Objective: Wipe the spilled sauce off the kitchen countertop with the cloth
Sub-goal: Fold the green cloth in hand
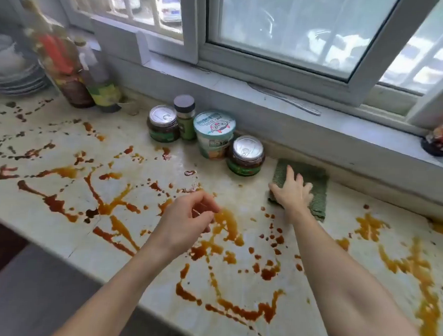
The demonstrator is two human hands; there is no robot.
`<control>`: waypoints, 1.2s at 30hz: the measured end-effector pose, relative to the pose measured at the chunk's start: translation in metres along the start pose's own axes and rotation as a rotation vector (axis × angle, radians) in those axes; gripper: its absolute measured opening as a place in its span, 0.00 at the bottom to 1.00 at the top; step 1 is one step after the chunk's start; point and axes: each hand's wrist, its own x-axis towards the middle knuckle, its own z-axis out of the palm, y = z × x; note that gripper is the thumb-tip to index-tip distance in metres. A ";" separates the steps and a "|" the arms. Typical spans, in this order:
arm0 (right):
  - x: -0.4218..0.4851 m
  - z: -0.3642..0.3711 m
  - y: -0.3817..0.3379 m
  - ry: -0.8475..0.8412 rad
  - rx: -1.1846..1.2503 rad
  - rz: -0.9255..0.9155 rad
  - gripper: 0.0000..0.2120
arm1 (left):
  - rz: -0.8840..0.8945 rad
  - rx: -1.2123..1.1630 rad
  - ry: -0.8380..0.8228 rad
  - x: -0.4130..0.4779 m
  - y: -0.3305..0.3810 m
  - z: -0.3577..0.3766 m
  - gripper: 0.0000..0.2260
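Note:
A pale stone countertop runs across the view, streaked and dotted with orange-brown sauce from the left end to the right end. A folded green cloth lies flat near the back wall, right of the jars. My right hand rests on top of the cloth with its fingers spread, pressing its left part. My left hand hovers over the spill in the middle, fingers loosely curled, holding nothing.
Two sauce jars with metal lids, a green bottle and a paper tub stand at the back. Tall bottles and stacked plates are far left. A jar sits on the window sill at right.

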 end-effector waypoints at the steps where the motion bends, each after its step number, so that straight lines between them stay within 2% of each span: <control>1: 0.000 0.003 -0.001 0.026 -0.101 -0.004 0.33 | -0.001 0.008 0.007 0.003 -0.001 -0.001 0.06; 4: 0.005 0.008 0.003 0.115 -0.155 -0.032 0.23 | -0.021 0.038 0.018 0.014 -0.003 -0.001 0.06; 7: 0.011 0.005 0.008 0.156 -0.051 -0.057 0.20 | -0.035 0.039 -0.002 0.027 -0.001 0.008 0.06; 11: -0.002 -0.021 0.003 0.293 0.232 -0.086 0.17 | -0.050 -0.020 -0.002 0.042 0.004 0.020 0.05; 13: -0.027 -0.040 -0.008 0.400 0.418 -0.174 0.16 | -0.084 -0.114 0.002 0.045 0.008 0.025 0.04; 15: -0.065 -0.055 -0.029 0.421 0.557 -0.303 0.16 | -0.146 -0.237 -0.030 0.049 0.014 0.028 0.08; 17: -0.106 -0.061 -0.054 0.310 0.667 -0.472 0.16 | -0.208 -0.424 -0.093 0.051 0.021 0.025 0.16; 19: -0.138 -0.061 -0.074 0.035 0.776 -0.631 0.15 | -0.234 -0.688 -0.142 0.052 0.022 0.017 0.21; 21: -0.158 -0.059 -0.088 -0.233 0.856 -0.705 0.17 | -0.270 -0.950 -0.101 0.049 0.017 0.001 0.22; 22: -0.162 -0.058 -0.093 -0.267 0.898 -0.690 0.17 | -0.280 -1.039 -0.051 0.048 0.014 -0.009 0.20; 24: -0.161 -0.054 -0.104 -0.187 0.978 -0.582 0.18 | -0.293 -1.130 0.050 0.043 0.007 -0.030 0.17; 26: -0.156 -0.051 -0.120 -0.157 0.973 -0.458 0.26 | -0.266 -1.150 0.075 0.037 -0.001 -0.053 0.16; 29: -0.156 -0.043 -0.153 -0.351 1.004 -0.376 0.33 | -0.225 -1.093 0.081 0.028 -0.009 -0.086 0.15; 31: -0.171 -0.030 -0.191 -0.458 1.110 -0.368 0.28 | -0.200 -1.048 0.119 0.018 -0.023 -0.118 0.15; 34: -0.194 -0.007 -0.237 -0.422 1.114 -0.443 0.13 | -0.191 -1.047 0.167 0.004 -0.045 -0.164 0.16; 36: -0.213 0.016 -0.279 -0.412 1.071 -0.512 0.07 | -0.170 -1.083 0.185 -0.009 -0.067 -0.209 0.17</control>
